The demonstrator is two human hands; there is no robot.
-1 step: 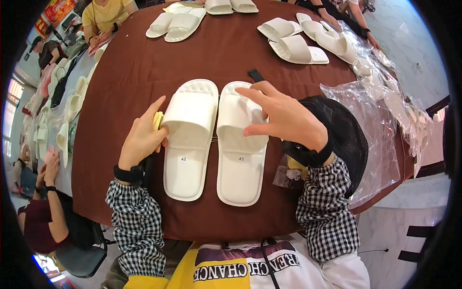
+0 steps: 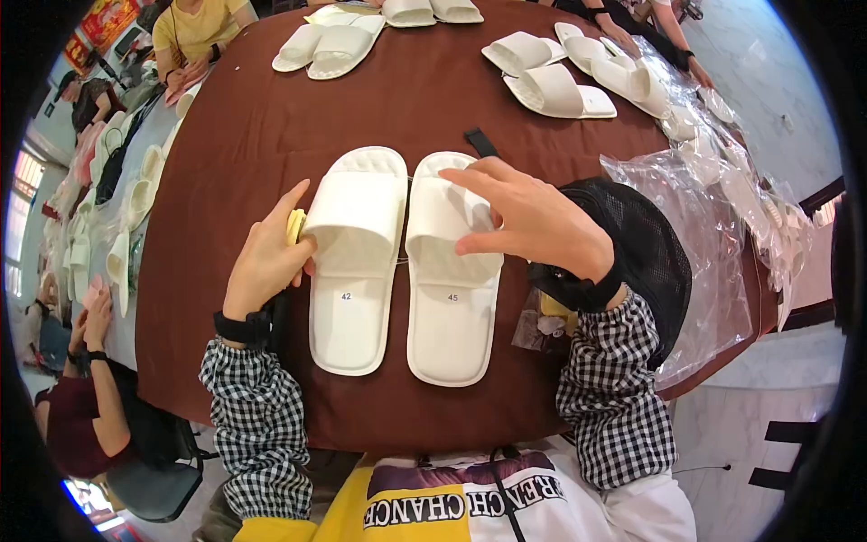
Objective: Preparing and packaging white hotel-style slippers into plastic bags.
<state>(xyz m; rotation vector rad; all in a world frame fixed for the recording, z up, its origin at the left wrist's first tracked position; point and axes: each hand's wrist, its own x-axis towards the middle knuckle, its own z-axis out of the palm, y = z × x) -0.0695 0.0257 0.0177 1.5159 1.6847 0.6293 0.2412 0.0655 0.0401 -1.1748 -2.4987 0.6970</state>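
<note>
Head view: a round brown table [image 2: 433,99] carries clear plastic bags [image 2: 722,226] right of the right hand [image 2: 533,221], which hovers open over the right white slipper [image 2: 449,271]. Left hand [image 2: 266,262] grasps a yellow object [image 2: 294,226] against the left white slipper [image 2: 355,257].

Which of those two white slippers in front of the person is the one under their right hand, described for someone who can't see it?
On the round brown table, find the pair of white open-toe slippers nearest the person in checked sleeves. It is the right-hand slipper, with the right hand spread over its strap. Its twin alongside is touched by the left hand, which holds something small and yellow.
</note>
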